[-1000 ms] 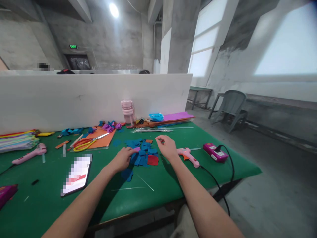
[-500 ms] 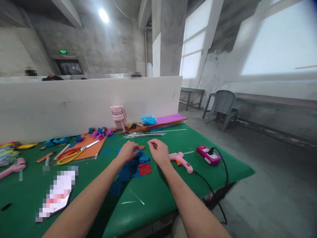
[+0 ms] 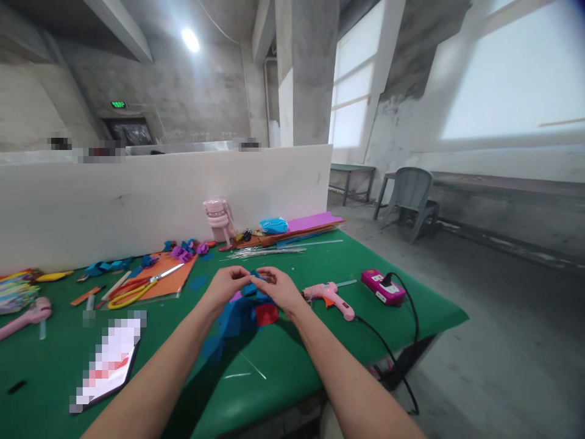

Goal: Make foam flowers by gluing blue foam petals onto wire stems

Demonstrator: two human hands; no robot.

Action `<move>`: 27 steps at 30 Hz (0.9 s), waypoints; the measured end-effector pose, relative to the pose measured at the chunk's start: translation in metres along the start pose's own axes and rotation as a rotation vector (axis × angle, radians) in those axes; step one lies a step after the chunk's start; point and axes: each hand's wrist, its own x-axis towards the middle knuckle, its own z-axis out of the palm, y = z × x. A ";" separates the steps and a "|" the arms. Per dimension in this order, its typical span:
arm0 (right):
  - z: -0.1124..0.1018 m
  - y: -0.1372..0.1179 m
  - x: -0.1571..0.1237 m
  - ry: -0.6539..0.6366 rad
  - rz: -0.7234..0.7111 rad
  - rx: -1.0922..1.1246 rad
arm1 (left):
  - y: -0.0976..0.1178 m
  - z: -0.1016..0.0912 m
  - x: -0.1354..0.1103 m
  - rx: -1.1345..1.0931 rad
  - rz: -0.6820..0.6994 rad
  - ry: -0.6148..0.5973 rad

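My left hand [image 3: 226, 285] and my right hand [image 3: 280, 289] meet over the middle of the green table [image 3: 320, 360]. Between their fingertips is a small blue felt piece [image 3: 253, 278], pinched from both sides. Below the hands lies a pile of blue felt pieces [image 3: 235, 318], with a red felt piece [image 3: 267, 315] at its right edge. Some of the pile is hidden behind my fingers. A pink hot glue gun [image 3: 329, 297] rests just right of my right hand, a glue stick poking out of its back.
Red and yellow scissors [image 3: 141, 289] lie on orange sheets [image 3: 176, 281] at left, above a phone [image 3: 112, 360]. A magenta power strip [image 3: 382, 287] with a black cable sits at right. Thin wires [image 3: 265, 251], a pink bottle [image 3: 219, 219] and a white partition [image 3: 150, 201] stand farther back.
My hands have come together from either side of the pile. My right hand has moved left, and both now meet at the blue felt piece.
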 end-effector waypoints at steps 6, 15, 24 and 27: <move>0.015 0.001 -0.003 -0.024 0.049 0.049 | -0.001 0.005 -0.025 -0.161 -0.028 0.014; -0.016 0.019 0.014 0.169 -0.084 -0.529 | -0.037 -0.043 0.013 0.344 -0.025 0.284; -0.010 0.019 0.013 0.207 -0.282 -0.807 | -0.081 -0.037 0.030 0.855 0.068 -0.058; -0.013 0.008 0.011 0.286 -0.383 -0.794 | -0.080 -0.036 0.035 0.884 0.092 -0.061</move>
